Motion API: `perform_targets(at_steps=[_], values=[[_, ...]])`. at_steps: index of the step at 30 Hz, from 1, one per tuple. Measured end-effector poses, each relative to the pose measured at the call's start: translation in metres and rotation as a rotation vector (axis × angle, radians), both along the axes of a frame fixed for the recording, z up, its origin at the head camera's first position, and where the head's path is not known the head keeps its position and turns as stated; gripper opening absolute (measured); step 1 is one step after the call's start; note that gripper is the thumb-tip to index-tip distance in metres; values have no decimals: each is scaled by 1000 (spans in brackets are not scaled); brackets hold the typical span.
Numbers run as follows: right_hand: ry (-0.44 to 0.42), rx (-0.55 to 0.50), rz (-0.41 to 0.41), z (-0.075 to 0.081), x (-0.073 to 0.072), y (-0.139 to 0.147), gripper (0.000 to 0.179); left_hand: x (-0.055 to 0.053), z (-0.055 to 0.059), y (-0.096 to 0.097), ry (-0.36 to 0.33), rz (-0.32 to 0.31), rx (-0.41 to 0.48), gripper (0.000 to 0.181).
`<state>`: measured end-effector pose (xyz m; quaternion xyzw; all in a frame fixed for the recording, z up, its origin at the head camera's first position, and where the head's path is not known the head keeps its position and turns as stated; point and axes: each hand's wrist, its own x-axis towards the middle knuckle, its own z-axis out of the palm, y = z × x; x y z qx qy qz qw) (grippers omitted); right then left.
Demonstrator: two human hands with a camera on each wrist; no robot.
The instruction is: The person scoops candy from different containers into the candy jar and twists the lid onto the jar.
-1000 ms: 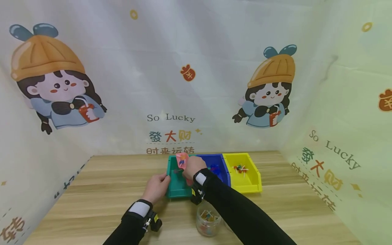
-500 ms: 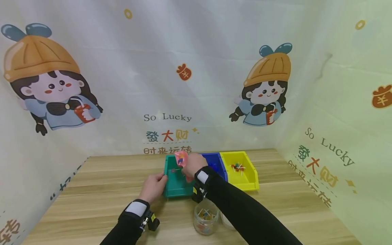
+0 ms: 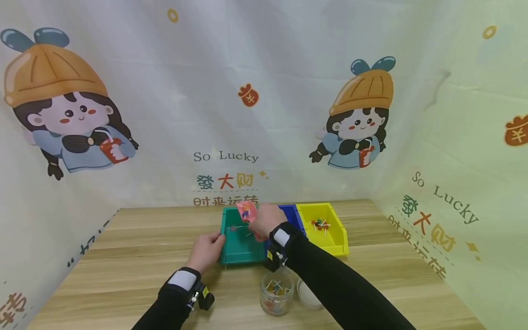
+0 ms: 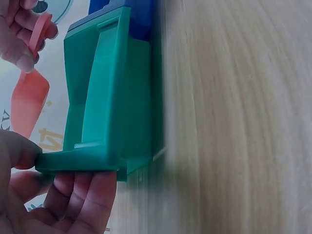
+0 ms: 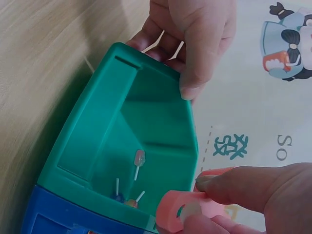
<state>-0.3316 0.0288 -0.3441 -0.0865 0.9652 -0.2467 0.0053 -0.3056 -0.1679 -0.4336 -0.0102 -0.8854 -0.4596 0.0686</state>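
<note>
My left hand [image 3: 205,252] pinches the left wall of a green bin [image 3: 243,258], thumb on the inside and fingers along the outside in the right wrist view. My right hand [image 3: 266,220] grips the handle of a pink scoop [image 3: 240,207], held over the back of that bin. Small coloured candies, one blue, show in the scoop's bowl. Inside the green bin lie a pale pink mini lollipop [image 5: 140,158], a blue one [image 5: 118,197] and an orange one [image 5: 131,203]. The left wrist view shows the scoop's underside [image 4: 30,102].
A blue bin [image 3: 292,213], partly behind my right hand, and a yellow bin [image 3: 330,250] with several lollipops [image 3: 321,224] adjoin the green one. In front stand a glass jar [image 3: 276,305] of lollipops and a white round lid [image 3: 307,295], partly under my right sleeve. A printed curtain [image 3: 288,137] closes off the back.
My right hand has shifted slightly right with the scoop, and its forearm uncovers more of the white lid. My left hand keeps its grip on the green bin.
</note>
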Motion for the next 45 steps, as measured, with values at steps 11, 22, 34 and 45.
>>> perform_targets(at_steps=[11, 22, 34, 45], values=[[12, -37, -25, -5, 2, 13, 37, 0, -7, -1, 15, 8, 27, 47], [55, 17, -35, -3, 12, 27, 25, 2, -11, -3, -15, 13, 91, 52], [23, -53, -33, -1, 21, 46, 19, 2, -7, -5, -8, 58, 131, 51], [28, -96, -33, -1, 27, 68, 17, 8, 0, -7, 13, 69, 176, 55]])
